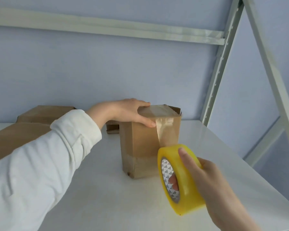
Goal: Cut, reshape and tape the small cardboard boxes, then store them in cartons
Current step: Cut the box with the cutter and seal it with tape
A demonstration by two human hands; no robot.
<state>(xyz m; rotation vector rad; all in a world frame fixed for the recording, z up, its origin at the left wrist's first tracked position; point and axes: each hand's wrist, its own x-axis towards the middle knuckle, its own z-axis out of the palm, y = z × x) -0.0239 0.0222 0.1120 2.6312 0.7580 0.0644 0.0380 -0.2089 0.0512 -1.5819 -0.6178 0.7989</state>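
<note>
The box [140, 144] stands upright on the counter [90, 180]. It is light and thin-walled, I judge, so my left grip [123, 112] clasps its top edge, thumb pressing the tape [165, 129]. My right grip [212, 177] holds the slick roll [185, 189], fingers through its core.

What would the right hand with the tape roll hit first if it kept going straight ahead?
Probably the front of the small box, which is just beyond the tape roll that the right hand grips. Depth is hard to judge from this one view.
</note>
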